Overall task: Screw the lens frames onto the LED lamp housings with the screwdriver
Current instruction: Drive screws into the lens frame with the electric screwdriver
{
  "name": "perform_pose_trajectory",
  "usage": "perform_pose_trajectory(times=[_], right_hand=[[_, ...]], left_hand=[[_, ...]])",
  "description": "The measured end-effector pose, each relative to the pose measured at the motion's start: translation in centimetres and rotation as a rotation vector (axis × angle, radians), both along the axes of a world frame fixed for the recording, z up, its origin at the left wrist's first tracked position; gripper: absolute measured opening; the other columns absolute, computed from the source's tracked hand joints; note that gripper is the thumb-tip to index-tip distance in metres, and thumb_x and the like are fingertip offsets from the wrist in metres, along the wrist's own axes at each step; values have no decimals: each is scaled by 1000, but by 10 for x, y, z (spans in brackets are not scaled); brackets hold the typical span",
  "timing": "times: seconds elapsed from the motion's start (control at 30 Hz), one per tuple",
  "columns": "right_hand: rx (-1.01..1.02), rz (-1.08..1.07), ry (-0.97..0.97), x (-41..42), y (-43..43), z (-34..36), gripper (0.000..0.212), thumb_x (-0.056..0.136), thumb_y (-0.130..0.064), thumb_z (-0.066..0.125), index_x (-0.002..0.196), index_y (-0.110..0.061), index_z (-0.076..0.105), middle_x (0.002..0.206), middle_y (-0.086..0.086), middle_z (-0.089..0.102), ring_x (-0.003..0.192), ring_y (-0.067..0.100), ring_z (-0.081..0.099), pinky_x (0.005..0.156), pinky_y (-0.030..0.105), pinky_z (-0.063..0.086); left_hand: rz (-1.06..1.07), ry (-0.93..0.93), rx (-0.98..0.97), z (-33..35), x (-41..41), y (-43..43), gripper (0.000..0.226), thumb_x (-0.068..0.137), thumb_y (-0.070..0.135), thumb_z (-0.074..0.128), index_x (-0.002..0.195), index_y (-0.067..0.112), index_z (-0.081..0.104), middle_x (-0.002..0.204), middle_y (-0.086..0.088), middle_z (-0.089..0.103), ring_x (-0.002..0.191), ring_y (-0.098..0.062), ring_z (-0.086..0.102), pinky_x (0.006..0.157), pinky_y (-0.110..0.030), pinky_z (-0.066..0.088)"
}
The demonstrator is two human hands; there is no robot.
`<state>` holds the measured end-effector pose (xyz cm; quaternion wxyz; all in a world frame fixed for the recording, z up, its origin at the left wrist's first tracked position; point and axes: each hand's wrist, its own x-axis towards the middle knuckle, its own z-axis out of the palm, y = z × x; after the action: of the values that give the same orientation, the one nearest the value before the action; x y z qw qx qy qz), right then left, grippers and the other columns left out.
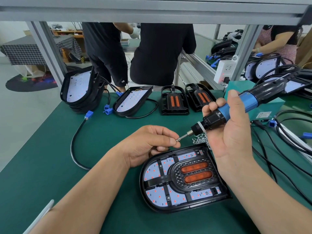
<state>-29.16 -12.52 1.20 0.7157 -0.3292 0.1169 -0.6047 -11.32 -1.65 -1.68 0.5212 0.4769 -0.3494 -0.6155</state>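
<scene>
Below both hands lies the black D-shaped LED lamp housing (143,188), black ribbed lens frame (175,176) fitted; the left hand (146,144) pinches a small silver screw (177,140) onto the bit of the blue-and-black electric screwdriver (246,103) that the right hand (234,142) grips. Loading, it seems — next, down to a frame hole.

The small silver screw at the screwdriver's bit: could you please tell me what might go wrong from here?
1. The small silver screw, pinched by the left hand against the bit of the blue-and-black electric screwdriver, could slip and drop into the black oval lamp housing below.
2. If the right hand triggers the driver now, the bit might nick the left fingertips.
</scene>
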Motion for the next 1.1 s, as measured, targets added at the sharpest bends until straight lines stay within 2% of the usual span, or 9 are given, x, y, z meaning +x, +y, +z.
perform_pose_trajectory(times=[0.27, 0.47, 0.63, 0.77, 0.87, 1.0, 1.1], right_hand=[[-30, -59, 51, 3, 3, -2, 40, 99, -40, 75, 120, -16, 50, 87, -1, 57, 78, 16, 59, 89, 36, 55], [13, -67, 85, 5, 2, -4, 31, 95, -37, 79, 108, -19, 58, 87, 0, 58, 78, 17, 60, 86, 36, 56], [40, -66, 102, 5, -2, -6, 28, 98, -33, 77, 109, -17, 57, 87, 0, 59, 77, 16, 60, 84, 36, 56], [94, -73, 72, 4, -3, -7, 29, 99, -35, 76, 111, -16, 58, 86, 1, 59, 77, 17, 60, 85, 37, 57], [152, -80, 34, 1, -6, -6, 29, 99, -35, 75, 110, -14, 59, 84, 2, 60, 74, 17, 61, 83, 37, 58], [192, -89, -12, -4, -11, -1, 38, 99, -34, 76, 122, -12, 54, 84, 2, 59, 73, 17, 61, 82, 36, 58], [217, -94, -38, -8, -14, 4, 35, 100, -32, 76, 120, -12, 55, 83, 3, 60, 72, 17, 60, 81, 36, 58]], left_hand=[[48, -25, -12, -2, 1, -1, 15, 75, -1, 76, 83, 11, 81, 90, -21, 76, 49, -5, 42, 41, -12, 30], [64, -27, -22, -1, 2, -1, 19, 75, -3, 77, 85, 13, 79, 92, -23, 76, 48, -5, 41, 42, -12, 32], [73, -48, -25, -1, 1, -1, 22, 77, -3, 76, 97, 7, 73, 92, -22, 76, 49, -5, 40, 43, -12, 30], [43, -4, -27, -2, 1, -1, 23, 86, -7, 72, 106, 3, 71, 92, -20, 75, 50, -5, 41, 44, -12, 29], [22, -3, -26, -2, 2, 0, 27, 86, 3, 72, 113, 1, 71, 95, -18, 74, 53, -5, 44, 46, -13, 31], [-10, -99, 12, 1, 7, 3, 35, 84, 17, 74, 114, -1, 74, 93, -13, 71, 60, -6, 46, 49, -14, 33], [-106, -197, 28, 3, 8, 7, 41, 76, 29, 83, 110, 6, 79, 99, -15, 70, 73, -14, 59, 68, -25, 46]])
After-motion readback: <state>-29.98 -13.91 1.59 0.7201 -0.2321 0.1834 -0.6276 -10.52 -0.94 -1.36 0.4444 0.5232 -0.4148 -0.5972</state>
